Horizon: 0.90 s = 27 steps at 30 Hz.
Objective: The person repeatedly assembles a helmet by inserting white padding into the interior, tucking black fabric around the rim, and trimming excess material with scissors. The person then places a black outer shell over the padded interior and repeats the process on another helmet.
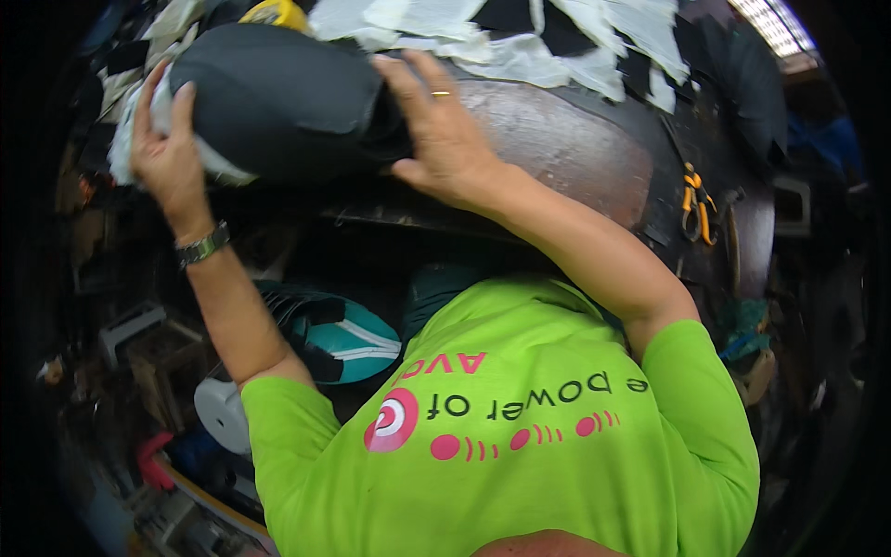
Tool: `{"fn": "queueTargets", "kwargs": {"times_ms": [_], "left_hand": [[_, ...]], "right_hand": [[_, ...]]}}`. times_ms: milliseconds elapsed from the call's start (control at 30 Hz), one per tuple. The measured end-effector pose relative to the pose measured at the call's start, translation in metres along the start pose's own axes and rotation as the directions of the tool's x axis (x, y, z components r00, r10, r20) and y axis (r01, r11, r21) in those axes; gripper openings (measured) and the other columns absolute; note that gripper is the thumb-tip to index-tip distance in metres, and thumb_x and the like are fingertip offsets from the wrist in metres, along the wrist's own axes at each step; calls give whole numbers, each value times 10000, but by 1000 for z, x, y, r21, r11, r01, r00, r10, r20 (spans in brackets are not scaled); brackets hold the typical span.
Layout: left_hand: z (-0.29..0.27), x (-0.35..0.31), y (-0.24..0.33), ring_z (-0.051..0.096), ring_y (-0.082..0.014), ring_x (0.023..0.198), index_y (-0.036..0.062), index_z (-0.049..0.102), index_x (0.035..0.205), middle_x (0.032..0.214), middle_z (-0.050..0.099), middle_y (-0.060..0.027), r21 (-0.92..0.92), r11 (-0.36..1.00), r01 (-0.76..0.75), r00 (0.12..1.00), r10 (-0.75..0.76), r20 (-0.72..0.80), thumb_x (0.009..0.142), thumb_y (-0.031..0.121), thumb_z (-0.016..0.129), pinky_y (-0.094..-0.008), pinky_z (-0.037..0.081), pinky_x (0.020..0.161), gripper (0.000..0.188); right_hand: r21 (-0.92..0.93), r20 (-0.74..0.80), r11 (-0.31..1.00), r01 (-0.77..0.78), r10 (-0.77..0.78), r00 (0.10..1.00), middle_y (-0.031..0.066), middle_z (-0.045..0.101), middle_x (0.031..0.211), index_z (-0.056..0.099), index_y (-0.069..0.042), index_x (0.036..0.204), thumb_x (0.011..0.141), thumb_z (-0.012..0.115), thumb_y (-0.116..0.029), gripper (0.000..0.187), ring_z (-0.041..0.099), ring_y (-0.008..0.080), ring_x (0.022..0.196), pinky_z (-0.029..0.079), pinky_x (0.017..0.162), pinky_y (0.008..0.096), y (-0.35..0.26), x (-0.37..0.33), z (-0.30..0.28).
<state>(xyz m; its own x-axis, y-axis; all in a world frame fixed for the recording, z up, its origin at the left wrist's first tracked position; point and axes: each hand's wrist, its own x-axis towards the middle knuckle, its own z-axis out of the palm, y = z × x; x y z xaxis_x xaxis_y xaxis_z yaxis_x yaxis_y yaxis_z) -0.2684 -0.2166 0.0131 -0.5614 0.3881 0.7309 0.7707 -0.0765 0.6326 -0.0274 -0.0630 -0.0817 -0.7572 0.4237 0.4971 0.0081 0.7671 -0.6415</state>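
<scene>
Both hands up on a dark, rounded bundle of black fabric (pixel 278 97), lying at the near left edge of a worn, curved desk (pixel 575 148). Left hand (pixel 165 148) clasped around the bundle's left end, fingers curled over the top, a metal wristwatch (pixel 202 245) on the wrist; some white padding (pixel 125 139) showing at that end under the palm. Right hand (pixel 444 125) spread flat over the bundle's right end, fingers extended and pressing, a ring on one finger, not closed around it.

Judging by the grip, seemingly in the middle of handling: bundle held at both ends, part on the desk edge and part overhanging, neither set down fully nor carried away. Whether rolled, stuffed or merely gathered, impossible to tell.

Along the far edge of the desk, a heap of white and black cloth scraps (pixel 520 42). Near the right edge, orange-handled pliers (pixel 696 204) lying on the dark surface.

No clear container on the desk. Below it, a teal and white padded piece (pixel 348 339), with a white roll (pixel 221 408) lower left among blurred clutter; contents there not distinguishable.
</scene>
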Motion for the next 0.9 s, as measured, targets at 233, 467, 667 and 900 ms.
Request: {"fn": "queueTargets", "kwargs": {"times_ms": [233,467,667,900], "left_hand": [[-20,1,-56,654,-187,1092,-1,682,1300,1285,704,-121,259,966,4,998,11,-58,987,135,713,-319,511,991,342],[-25,10,-44,617,-231,1203,-3,682,1285,1340,668,-125,433,880,-196,980,193,52,975,119,721,-341,487,1011,336],[-11,-52,25,586,-210,1246,-76,658,1256,1364,604,-172,304,941,-147,942,227,-246,970,92,720,-350,544,957,338],[133,-112,125,572,-324,1252,28,729,1158,1362,595,-197,-26,937,-348,869,333,366,804,-46,773,-419,494,988,363]], "right_hand": [[-78,144,997,-27,38,989,362,215,1562,183,-110,1623,630,956,-415,1295,313,569,1395,335,1149,615,-12,25,46],[-19,-41,980,197,-198,979,254,498,1462,445,-67,1501,748,887,-302,904,503,405,1334,419,1080,549,25,-1,-57],[-506,-659,722,-471,29,752,113,705,908,749,-73,957,804,817,-163,190,682,288,872,530,841,406,127,-117,-292],[-747,-574,231,-624,251,780,78,632,1181,754,-138,1103,795,826,-274,344,528,328,1213,406,1047,496,194,-194,-376]]}}
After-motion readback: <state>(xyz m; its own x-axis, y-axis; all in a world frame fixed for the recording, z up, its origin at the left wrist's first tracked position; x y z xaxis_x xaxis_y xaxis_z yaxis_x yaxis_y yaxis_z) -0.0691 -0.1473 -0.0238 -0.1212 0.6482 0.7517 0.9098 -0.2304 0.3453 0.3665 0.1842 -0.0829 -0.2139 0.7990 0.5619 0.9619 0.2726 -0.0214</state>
